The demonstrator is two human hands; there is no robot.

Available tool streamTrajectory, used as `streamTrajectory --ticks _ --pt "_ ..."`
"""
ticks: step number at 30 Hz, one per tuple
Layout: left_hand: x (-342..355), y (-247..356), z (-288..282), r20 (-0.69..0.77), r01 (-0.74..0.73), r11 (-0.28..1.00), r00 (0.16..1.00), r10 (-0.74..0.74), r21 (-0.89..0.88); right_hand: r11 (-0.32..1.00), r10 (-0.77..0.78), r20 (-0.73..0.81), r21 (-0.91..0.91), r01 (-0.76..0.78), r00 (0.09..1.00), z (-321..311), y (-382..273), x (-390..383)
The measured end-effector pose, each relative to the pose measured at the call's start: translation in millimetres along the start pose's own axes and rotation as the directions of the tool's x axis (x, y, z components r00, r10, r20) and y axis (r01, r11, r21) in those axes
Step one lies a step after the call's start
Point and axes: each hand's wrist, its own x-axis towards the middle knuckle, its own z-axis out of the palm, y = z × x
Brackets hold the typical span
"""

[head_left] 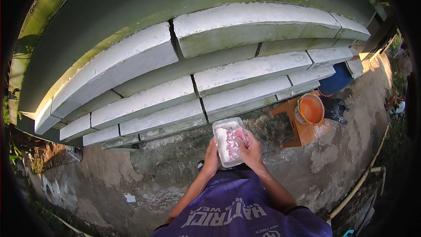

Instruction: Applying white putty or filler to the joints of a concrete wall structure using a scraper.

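In front of my body I hold a small white rectangular tub (pixel 222 158) with rounded corners and white paint-like stuff in it. My left hand (pixel 212 156) is closed round the tub's left side. My right hand (pixel 253 152) is closed on a pink pad (pixel 237 141), a sponge or a folded cloth, smeared with white and lying over the tub's right half. The right thumb presses on top of it; the other right fingers are mostly hidden. Ahead of the tub rise white-coated ledges (pixel 245 96), with greenish stains on their lower faces.
To the right stands an orange plastic stool (pixel 298 131) bearing an orange bucket (pixel 311 109). Beside it lie a black bag (pixel 335 109) and a blue container (pixel 337 80). A white scrap (pixel 130 198) lies on the stained concrete ground (pixel 175 162). A pipe (pixel 362 182) runs along the right edge.
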Motion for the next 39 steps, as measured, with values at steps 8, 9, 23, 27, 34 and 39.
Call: streamTrajectory --ticks 8,9,23,27,34,39 --pt "1.1 -3.2 -3.3 0.005 0.026 0.999 1.0 -0.025 -0.047 0.992 0.077 0.044 0.099 -0.081 0.996 -0.3 -1.1 0.8" --pt "1.6 -3.3 -3.6 0.004 0.027 0.999 1.0 -0.026 -0.047 0.992 0.078 0.044 0.098 -0.082 0.996 0.9 0.2 1.1" --pt "7.3 -7.1 -7.9 0.027 0.029 0.999 0.999 -0.028 -0.025 0.994 0.109 0.054 -0.008 -0.109 0.993 -1.3 8.6 7.0" --pt "5.5 -0.8 -9.2 -0.006 0.063 0.995 0.998 -0.064 -0.08 0.988 0.097 0.105 0.111 -0.108 0.99 2.5 6.9 10.3" --pt "10.7 -3.8 -12.2 -0.04 0.038 0.996 0.998 -0.041 -0.084 0.986 0.13 0.098 0.093 -0.139 0.987 1.4 14.0 19.1" --pt "19.8 -8.5 -22.7 -0.057 0.01 0.998 0.998 -0.014 -0.068 0.96 0.093 0.025 0.263 -0.096 0.995 -4.5 -4.5 33.6"
